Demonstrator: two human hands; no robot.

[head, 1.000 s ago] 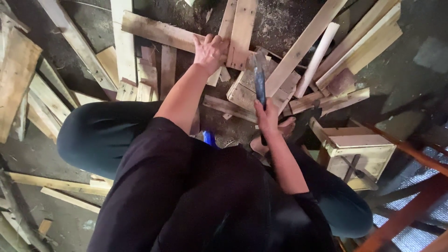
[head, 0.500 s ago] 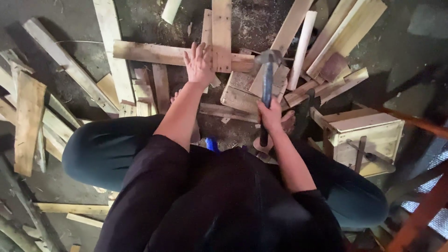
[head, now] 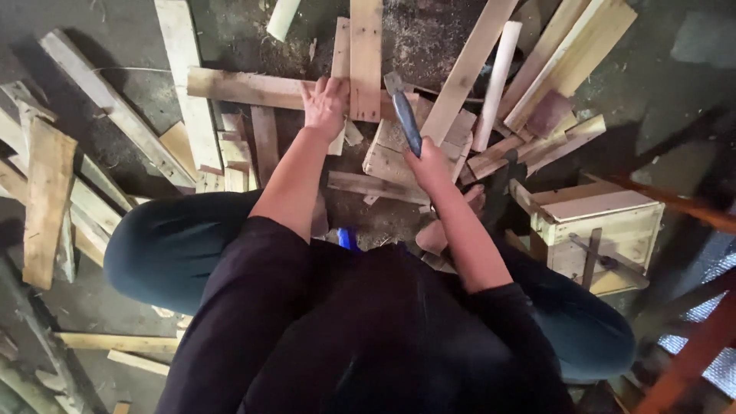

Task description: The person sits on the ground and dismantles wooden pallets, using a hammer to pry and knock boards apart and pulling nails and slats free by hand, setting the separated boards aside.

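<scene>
I squat over a heap of scrap wood on a dirty floor. My left hand presses flat on a crossed pair of planks: a long horizontal board and an upright board over it. My right hand grips the blue handle of a hammer, whose metal head points away from me, just right of the upright board. A small flat wood block lies under the hammer.
Loose planks fan out at the left, and more boards with a pale round dowel at the upper right. A small wooden box frame stands at the right beside orange metal bars.
My left hand has stayed on the crossed planks. The hammer in my right hand has tilted and dropped slightly toward the wood, and my view has shifted a little.
</scene>
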